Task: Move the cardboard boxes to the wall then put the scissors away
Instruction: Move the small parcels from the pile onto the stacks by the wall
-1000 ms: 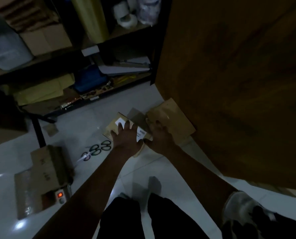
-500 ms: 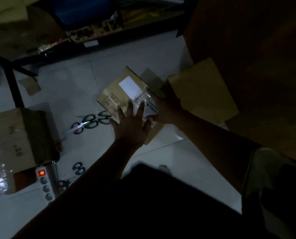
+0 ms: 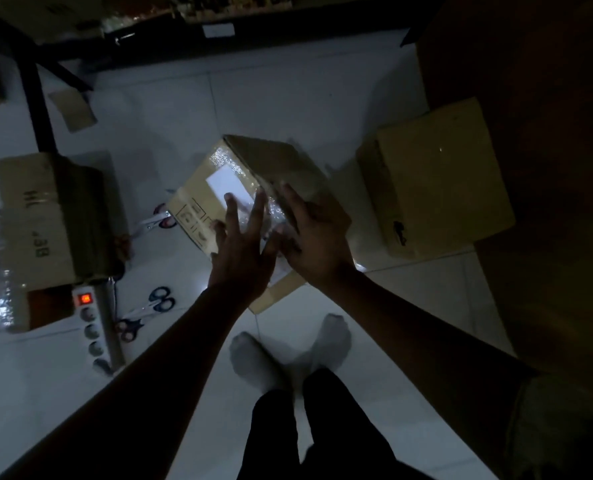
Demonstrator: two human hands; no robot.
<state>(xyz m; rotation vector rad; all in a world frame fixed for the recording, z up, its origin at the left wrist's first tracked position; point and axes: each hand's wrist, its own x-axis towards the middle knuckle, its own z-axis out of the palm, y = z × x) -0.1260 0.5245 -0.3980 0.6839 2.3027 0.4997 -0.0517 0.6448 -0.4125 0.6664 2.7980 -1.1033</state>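
A taped cardboard box with a white label [image 3: 198, 206] is tilted up off the floor between my hands. My left hand [image 3: 243, 244] presses its labelled face with straight, spread fingers. My right hand [image 3: 317, 237] lies flat over its near right corner. A second cardboard box [image 3: 440, 178] stands to the right against the brown wall [image 3: 537, 116]. One pair of scissors [image 3: 158, 221] shows partly from behind the held box. Two more pairs of scissors [image 3: 160, 301] [image 3: 129, 329] lie on the floor at the lower left.
A large box wrapped in tape [image 3: 46, 216] stands at the left, with a power strip [image 3: 94, 323], its switch lit, in front of it. A dark shelf frame [image 3: 35, 98] runs along the back. A flat cardboard piece [image 3: 274, 296] lies under the held box. My socked feet [image 3: 288, 355] stand just behind it.
The labelled box has come up off the floor and tilted between my hands. The view has dropped toward the floor, so my feet and more scissors now show.
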